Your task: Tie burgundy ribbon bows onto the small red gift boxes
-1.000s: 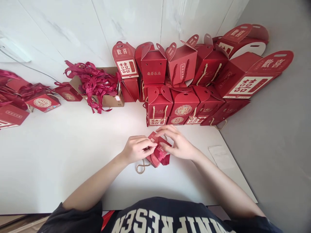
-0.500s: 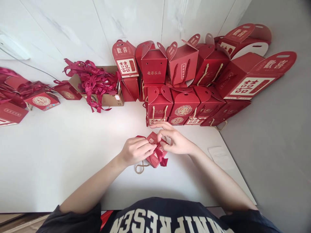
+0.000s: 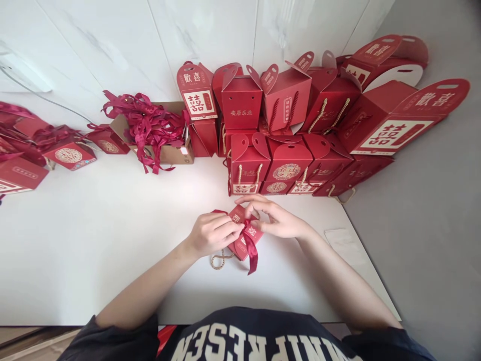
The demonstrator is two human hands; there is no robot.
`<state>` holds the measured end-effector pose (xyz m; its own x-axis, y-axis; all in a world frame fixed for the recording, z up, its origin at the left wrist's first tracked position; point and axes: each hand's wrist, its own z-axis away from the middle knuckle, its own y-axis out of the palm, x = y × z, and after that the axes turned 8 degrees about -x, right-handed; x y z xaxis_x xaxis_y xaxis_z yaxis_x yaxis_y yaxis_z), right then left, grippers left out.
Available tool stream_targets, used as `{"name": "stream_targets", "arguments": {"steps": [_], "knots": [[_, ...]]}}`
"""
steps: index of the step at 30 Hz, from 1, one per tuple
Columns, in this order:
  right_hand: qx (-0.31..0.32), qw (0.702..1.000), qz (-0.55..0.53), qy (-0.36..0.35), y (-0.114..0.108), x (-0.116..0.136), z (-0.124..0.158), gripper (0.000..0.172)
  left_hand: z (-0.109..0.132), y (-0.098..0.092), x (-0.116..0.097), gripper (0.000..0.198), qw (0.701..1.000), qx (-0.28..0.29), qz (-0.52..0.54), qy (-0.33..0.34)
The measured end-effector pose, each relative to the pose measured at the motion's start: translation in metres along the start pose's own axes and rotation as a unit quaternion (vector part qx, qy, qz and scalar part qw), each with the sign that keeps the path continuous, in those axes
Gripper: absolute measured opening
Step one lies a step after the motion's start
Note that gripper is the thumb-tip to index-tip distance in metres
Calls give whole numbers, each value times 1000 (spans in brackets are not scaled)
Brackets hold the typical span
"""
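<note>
A small red gift box (image 3: 238,249) with pale lettering lies on the white table in front of me, partly covered by both hands. Dark red ribbon (image 3: 251,245) crosses its top, and one tail hangs over the near side. My left hand (image 3: 214,231) is closed at the box's left, its fingertips pinching the ribbon near the middle. From the right, my right hand (image 3: 273,216) has its thumb and index finger at the ribbon, with the other fingers stretched out; the ribbon between them is partly hidden. A beige rope handle (image 3: 220,260) loops out beside the box.
Stacked red gift boxes (image 3: 287,170) stand at the back right against the wall. A cardboard box (image 3: 184,154) heaped with dark red ribbons (image 3: 154,123) sits at the back left. More ribboned boxes (image 3: 69,155) are farther left. A white paper (image 3: 343,243) lies at right.
The ribbon tail now hangs longer and straighter over the box's near side. My right hand's thumb has shifted slightly right, and more of the box top shows. The whole view has moved a little.
</note>
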<state>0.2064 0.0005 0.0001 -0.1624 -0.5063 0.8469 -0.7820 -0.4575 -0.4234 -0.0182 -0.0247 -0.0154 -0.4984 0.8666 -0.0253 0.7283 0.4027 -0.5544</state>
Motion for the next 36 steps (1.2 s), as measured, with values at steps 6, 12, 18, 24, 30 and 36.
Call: {"name": "stream_targets", "arguments": {"steps": [6,12,18,24,30,36], "knots": [[-25,1000,0,-11,-7,4,0,8,2,0,-1,12,1000,1,3,-6],[1,1000,17,-2,-5,7,1,15,4,1,0,12,1000,7,-1,-5],[-39,998,-40,0,-6,6,3,12,3,0,0,12,1000,3,6,-10],[-88,992,92,-20,8,8,3,12,-1,-1,-1,12,1000,16,-2,0],[-200,894,388,-106,-2,-4,5,29,1,-2,-2,14,1000,21,-5,0],[-93,911,400,40,-49,12,22,41,-2,-3,-1,7,999,23,-16,29]]}}
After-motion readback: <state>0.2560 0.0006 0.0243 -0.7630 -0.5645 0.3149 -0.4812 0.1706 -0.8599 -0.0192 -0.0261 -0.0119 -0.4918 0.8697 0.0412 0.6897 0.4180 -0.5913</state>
